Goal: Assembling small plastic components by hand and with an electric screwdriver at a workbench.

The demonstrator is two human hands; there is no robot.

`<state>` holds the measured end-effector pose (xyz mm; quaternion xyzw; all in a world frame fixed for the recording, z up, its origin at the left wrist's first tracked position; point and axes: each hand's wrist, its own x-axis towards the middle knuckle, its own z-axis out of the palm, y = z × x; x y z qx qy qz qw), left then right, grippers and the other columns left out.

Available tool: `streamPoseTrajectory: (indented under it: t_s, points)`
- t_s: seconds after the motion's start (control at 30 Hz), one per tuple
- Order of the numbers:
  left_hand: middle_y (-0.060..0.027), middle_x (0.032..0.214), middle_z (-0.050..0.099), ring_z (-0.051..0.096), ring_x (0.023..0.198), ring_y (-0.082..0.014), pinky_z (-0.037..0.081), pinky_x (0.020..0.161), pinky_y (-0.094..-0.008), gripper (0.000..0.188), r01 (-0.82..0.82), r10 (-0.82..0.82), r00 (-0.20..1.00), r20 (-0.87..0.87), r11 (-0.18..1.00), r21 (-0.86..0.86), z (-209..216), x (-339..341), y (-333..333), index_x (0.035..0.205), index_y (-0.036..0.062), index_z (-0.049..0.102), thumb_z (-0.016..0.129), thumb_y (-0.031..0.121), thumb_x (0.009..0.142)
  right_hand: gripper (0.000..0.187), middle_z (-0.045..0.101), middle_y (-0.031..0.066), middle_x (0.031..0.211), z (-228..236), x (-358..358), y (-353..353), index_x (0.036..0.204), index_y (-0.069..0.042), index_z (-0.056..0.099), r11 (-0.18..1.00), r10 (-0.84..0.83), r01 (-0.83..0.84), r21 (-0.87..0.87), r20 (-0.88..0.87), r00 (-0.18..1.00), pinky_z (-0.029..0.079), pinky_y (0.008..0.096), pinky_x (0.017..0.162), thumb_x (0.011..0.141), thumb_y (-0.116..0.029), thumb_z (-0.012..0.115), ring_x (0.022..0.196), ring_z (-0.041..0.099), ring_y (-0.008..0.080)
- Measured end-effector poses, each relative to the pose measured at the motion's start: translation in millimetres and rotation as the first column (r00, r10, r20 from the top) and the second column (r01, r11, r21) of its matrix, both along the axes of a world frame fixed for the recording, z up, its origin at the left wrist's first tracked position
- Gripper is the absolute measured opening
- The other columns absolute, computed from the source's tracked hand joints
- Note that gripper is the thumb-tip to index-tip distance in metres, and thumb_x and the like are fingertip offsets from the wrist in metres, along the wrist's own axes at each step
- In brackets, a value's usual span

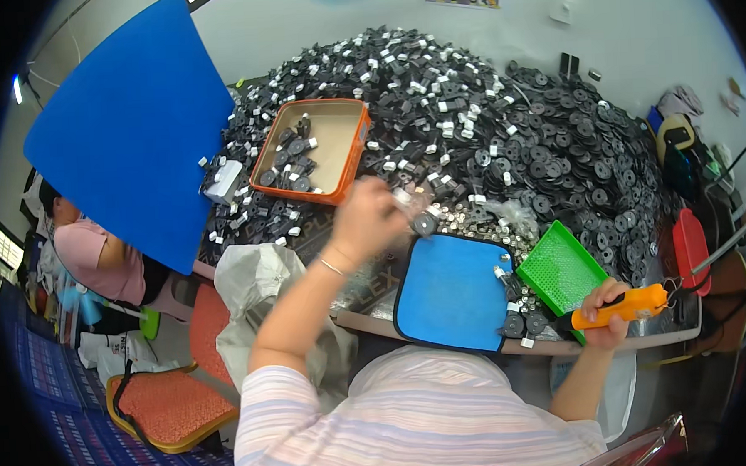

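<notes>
My left hand (pixel 367 220) is smeared by motion above the table, between an orange-rimmed tray (pixel 355 160) and a blue mat (pixel 450 292). Close to its fingertips is a black round part (pixel 424 224); whether the fingers hold it cannot be made out. At the right, my right hand (pixel 603 316) is closed around an orange powered screwdriver (pixel 638 303) with a dark tip pointing left. That tool sits over the near corner of a green perforated basket (pixel 562 266). Several black parts (pixel 514 323) lie at the mat's right edge.
A big heap of black parts with white ends (pixel 383 83) fills the table's back, with black discs (pixel 586 157) to the right. Small metal pieces (pixel 472 222) lie beyond the mat. A blue panel (pixel 136 135) stands left; a seated person (pixel 99 253) is behind it, near an orange chair (pixel 168 400).
</notes>
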<state>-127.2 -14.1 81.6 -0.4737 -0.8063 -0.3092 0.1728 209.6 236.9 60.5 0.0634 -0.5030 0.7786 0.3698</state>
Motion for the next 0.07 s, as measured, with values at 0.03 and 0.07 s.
streamPoseTrajectory:
  t_s: [0.03,0.07]
  points:
    - [-0.0109,0.094,0.062,0.06,0.087,-0.0287,0.051,0.077,-0.0363,0.017,-0.125,0.131,0.973,0.192,0.991,-0.041,2.3,-27.6,-8.8,0.082,0.0033,0.067,0.068,0.016,0.07,0.039,0.049,0.0092,0.085,-3.9,2.0,0.8,0.092,-0.001,0.05,1.0,-0.012,0.011,0.006,0.023,1.0,0.043,0.0279,0.053,0.076,-0.026,0.074,0.06,0.052,0.0161]
    - [-0.0143,0.093,0.061,0.06,0.087,-0.0289,0.05,0.079,-0.0368,0.018,-0.197,0.19,0.956,0.224,0.98,0.01,13.7,-51.3,-14.4,0.08,0.0025,0.067,0.069,0.017,0.07,0.039,0.049,0.0092,0.085,-3.3,5.2,0.3,0.092,-0.001,0.05,1.0,-0.028,0.027,0.006,0.021,0.999,0.043,0.0279,0.053,0.076,-0.026,0.074,0.06,0.052,0.0161]
